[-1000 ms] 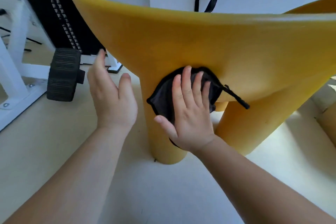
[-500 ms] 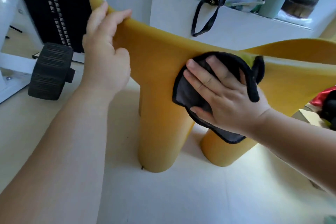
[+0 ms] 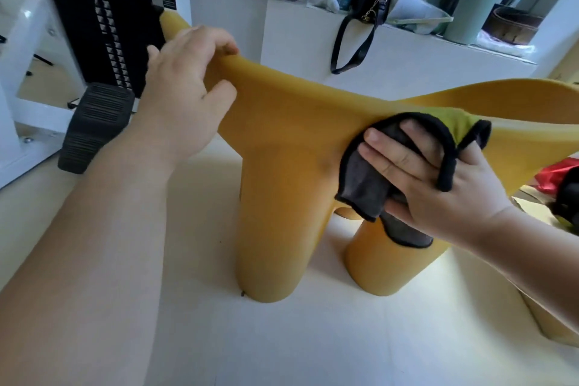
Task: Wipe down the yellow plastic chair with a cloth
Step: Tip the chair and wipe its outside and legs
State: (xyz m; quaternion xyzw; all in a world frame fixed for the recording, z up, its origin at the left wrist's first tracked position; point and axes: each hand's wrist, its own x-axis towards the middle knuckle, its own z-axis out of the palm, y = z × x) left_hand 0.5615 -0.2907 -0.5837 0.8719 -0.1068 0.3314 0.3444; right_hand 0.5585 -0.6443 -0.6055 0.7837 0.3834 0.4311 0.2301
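Note:
The yellow plastic chair [image 3: 282, 122] stands on the pale floor, its curved seat shell running from upper left to right above thick round legs. My left hand [image 3: 185, 88] grips the shell's left rim, with the fingers curled over the top edge and the thumb on the near side. My right hand [image 3: 423, 185] presses a dark grey cloth [image 3: 363, 185] with a yellow-green face against the shell's near side, just under the rim. Its fingers lie straight on the cloth. A black-edged fold of cloth drapes over the back of that hand.
A white exercise machine with a black weight stack [image 3: 109, 34] and a black ribbed roller pad [image 3: 94, 125] stands at the left. Behind the chair, a white ledge [image 3: 407, 50] carries a black handbag [image 3: 372, 0] and bottles. A red item [image 3: 557, 172] lies at the right edge.
My left hand rose from open air and took hold of the chair's left rim. My right hand slid the cloth up and rightward, from the leg joint to just under the rim.

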